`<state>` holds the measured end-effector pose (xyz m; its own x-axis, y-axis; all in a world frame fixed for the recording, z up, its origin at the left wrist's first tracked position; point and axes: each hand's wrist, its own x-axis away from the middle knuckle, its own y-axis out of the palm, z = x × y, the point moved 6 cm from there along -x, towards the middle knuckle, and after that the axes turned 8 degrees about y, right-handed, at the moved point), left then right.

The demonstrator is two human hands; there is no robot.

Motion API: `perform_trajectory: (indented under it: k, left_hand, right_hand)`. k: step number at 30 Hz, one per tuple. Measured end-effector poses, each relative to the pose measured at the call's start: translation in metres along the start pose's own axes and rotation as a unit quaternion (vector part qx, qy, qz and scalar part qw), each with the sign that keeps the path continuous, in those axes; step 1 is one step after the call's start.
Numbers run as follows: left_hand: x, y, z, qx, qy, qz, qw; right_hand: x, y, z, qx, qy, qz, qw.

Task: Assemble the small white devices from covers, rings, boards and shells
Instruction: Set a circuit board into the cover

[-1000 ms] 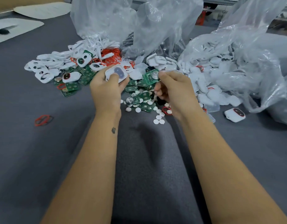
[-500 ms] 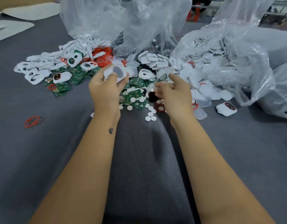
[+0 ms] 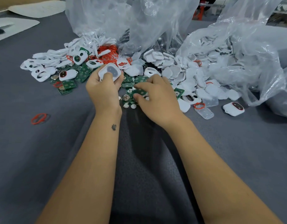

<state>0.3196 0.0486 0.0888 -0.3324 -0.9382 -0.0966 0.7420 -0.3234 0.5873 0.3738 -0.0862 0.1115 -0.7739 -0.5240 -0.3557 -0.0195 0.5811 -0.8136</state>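
Head view: left hand (image 3: pixel 105 90) grips a white cover (image 3: pixel 109 73), thumb across its near edge, fingers curled behind, dark window side tilted up toward me. It's held off the table (image 3: pixel 42 159), just above the near edge of the parts pile.

Right hand (image 3: pixel 157 97) is down on the green boards (image 3: pixel 133 88), fingertips bent onto one, thumb under or beside it. Looks like a pinch starting; I can't tell if the board is actually clear of the pile, motion blur there.

Parts layout:
- boards in the middle, small white discs (image 3: pixel 130 106) scattered at their near edge
- red rings (image 3: pixel 109 53) in a heap further back, one stray ring (image 3: pixel 39 118) well to the left
- open covers (image 3: pixel 41 73) on the left
- shells (image 3: pixel 209 89) spilling from the plastic bag (image 3: pixel 236 54) on the right
- finished unit (image 3: pixel 233 108) by itself on the right, another (image 3: pixel 67 75) on the left

Handling, my read: 
- everything here is light, thin and rigid. 
- Boards are flat and lie overlapped, so a top-down pinch may drag a neighbour along; take one by opposite edges, keep fingers off the metal contact face. 
- Cover is smooth plastic, slippery, so hold by its side walls as the left hand does now and leave the cavity free. 
- Rings are soft and will tangle; tease one out singly.

Next step is probably seating a board into the cover.
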Motion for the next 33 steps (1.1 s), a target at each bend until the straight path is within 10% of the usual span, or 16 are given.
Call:
perform_trajectory:
  k: [8,14,20,33]
  left_hand:
    - [-0.001,-0.003,0.002,-0.01,0.008,0.005,1.0]
    - [0.004,0.007,-0.004,-0.023,-0.02,-0.053,0.998]
    - [0.031,0.034,-0.017,-0.106,-0.076,-0.204,0.97]
    - [0.052,0.043,-0.029,-0.017,-0.233,-0.262,0.936]
  right_hand:
    - [-0.01,0.016,-0.012,0.029,-0.022,-0.049,0.998]
    - [-0.002,-0.014,0.006,-0.263,0.075,-0.023,0.962]
    - [0.013,-0.029,0.033,-0.51,0.15,-0.018,0.847]
    - [0.017,-0.042,0.07,-0.535,0.22,0.067,0.813]
